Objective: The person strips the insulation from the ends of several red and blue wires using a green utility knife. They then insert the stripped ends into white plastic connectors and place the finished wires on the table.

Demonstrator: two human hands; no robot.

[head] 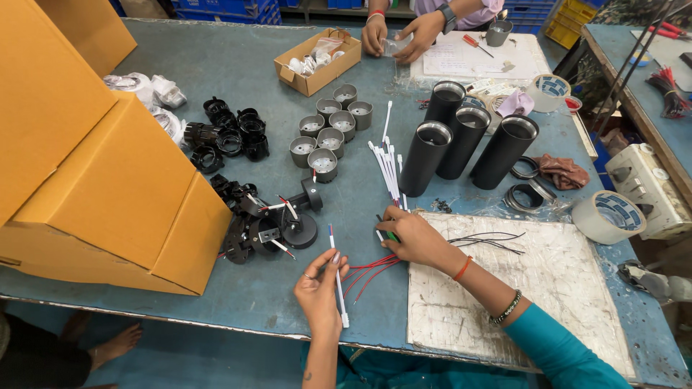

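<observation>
Fingers of your left hand (319, 283) pinch a white wire (336, 277) upright over the counter (238, 65); your right hand (409, 235) closes on the red wires (369, 271). Tugging those could tangle them or sweep the white wire bundle (388, 167) aside.

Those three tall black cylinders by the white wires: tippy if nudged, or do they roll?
The black cylinders stand upright, tall for their footprint and close together, so a sideways nudge would likely topple one into the next. Round walls suggest a fallen one would roll across the blue table. They look open-topped and hollow, so probably fairly light.
</observation>
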